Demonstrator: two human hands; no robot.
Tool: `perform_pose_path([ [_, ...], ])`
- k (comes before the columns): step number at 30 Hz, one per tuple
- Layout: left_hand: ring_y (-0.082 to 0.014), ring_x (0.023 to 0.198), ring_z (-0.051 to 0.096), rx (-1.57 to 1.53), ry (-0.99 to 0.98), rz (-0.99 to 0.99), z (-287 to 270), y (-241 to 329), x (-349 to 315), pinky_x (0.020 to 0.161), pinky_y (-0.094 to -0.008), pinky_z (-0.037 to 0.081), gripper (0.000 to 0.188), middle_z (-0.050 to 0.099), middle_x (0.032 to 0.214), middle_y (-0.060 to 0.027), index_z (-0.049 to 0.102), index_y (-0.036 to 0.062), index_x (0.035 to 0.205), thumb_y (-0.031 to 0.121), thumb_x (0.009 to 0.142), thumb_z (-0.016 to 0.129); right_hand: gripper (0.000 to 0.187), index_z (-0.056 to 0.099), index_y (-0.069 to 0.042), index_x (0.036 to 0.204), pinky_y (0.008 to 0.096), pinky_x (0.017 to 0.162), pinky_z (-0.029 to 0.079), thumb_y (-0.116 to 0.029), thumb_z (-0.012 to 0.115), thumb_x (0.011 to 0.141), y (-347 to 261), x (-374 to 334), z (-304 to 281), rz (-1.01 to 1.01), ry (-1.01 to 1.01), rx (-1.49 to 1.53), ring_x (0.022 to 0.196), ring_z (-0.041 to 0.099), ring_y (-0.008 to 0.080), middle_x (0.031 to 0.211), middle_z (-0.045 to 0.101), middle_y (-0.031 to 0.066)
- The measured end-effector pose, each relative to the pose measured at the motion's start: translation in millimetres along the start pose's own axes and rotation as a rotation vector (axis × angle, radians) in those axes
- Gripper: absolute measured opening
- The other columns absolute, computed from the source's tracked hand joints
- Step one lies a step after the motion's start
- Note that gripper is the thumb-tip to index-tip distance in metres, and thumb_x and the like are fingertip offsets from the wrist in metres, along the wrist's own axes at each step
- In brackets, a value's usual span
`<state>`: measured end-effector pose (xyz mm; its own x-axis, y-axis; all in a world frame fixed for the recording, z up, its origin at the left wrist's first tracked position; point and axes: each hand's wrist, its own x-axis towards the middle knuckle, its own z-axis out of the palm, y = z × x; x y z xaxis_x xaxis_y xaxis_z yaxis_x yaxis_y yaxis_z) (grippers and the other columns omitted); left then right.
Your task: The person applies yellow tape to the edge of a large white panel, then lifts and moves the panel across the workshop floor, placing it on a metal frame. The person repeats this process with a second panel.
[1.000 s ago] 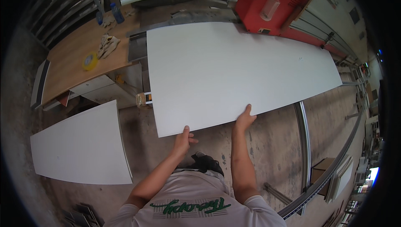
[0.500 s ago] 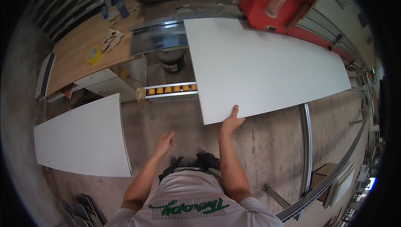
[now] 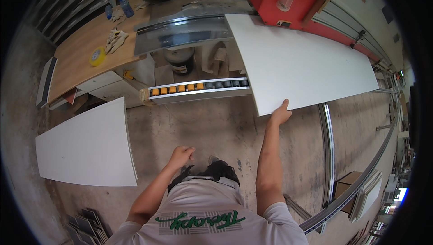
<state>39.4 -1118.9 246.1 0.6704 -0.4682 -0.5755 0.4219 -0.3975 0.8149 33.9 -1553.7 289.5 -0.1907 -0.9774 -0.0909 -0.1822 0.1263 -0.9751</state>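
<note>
The right hand (image 3: 281, 114) clamps its grip on a flat, white, rectangular panel (image 3: 306, 64) at one edge. The left hand (image 3: 182, 155) hovers well away, curled closed.

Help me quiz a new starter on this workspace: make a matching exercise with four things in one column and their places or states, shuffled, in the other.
1. right hand
2. left hand
3. tape
4. bucket

A. on the wooden table
B. beyond the roller track
C. at the near edge of a white board
D. curled, touching nothing visible

Pairs: 1-C, 2-D, 3-A, 4-B
</note>
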Motion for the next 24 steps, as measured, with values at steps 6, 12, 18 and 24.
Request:
perform_pose_path([
  [6, -0.0159, 0.061, 0.064, -0.013, 0.176, -0.012, -13.2, -19.8, -23.5, 0.061, -0.0317, 0.049, 0.037, 0.064, 0.068, -0.0081, 0.065, -0.0016, 0.076, 0.029, 0.096, 0.067, 0.064, 0.050, 0.020, 0.120, 0.0480, 0.093, 0.052, -0.033, 0.074, 0.093, 1.3, -4.0, 16.4, -0.009, 0.071, 0.066, 0.106, 0.064, 0.0441, 0.117, 0.062, 0.0363],
  [12, -0.0173, 0.063, 0.066, -0.087, 0.320, -0.120, -27.6, -57.9, -47.9, 0.063, -0.0332, 0.050, 0.036, 0.065, 0.069, -0.0084, 0.066, -0.0017, 0.079, 0.030, 0.096, 0.067, 0.065, 0.055, 0.023, 0.111, 0.0493, 0.089, 0.053, -0.035, 0.075, 0.091, 31.9, 98.0, 26.7, -0.128, 0.181, 0.067, 0.099, 0.067, 0.0431, 0.110, 0.064, 0.0369],
  [18, -0.0226, 0.064, 0.069, 0.132, 0.297, -0.191, -14.8, -84.6, -73.9, 0.069, -0.0383, 0.053, 0.042, 0.070, 0.067, -0.0128, 0.070, -0.0031, 0.078, 0.036, 0.094, 0.066, 0.065, 0.072, 0.011, 0.084, 0.0431, 0.055, 0.056, -0.054, 0.073, 0.091, 42.0, 221.3, 5.3, -0.479, -0.017, -0.796, 0.059, 0.069, 0.0323, 0.076, 0.073, 0.0198],
  [24, -0.0214, 0.053, 0.064, -0.024, 0.651, -0.371, -61.7, -182.4, -145.1, 0.058, -0.0383, 0.051, 0.053, 0.070, 0.068, -0.0151, 0.068, -0.0067, 0.081, 0.044, 0.096, 0.064, 0.045, 0.060, -0.003, 0.085, 0.0293, 0.043, 0.039, -0.044, 0.062, 0.102, 113.7, 131.3, -29.1, -0.079, -0.377, 0.095, 0.053, 0.051, 0.0149, 0.069, 0.058, 0.0072],
])
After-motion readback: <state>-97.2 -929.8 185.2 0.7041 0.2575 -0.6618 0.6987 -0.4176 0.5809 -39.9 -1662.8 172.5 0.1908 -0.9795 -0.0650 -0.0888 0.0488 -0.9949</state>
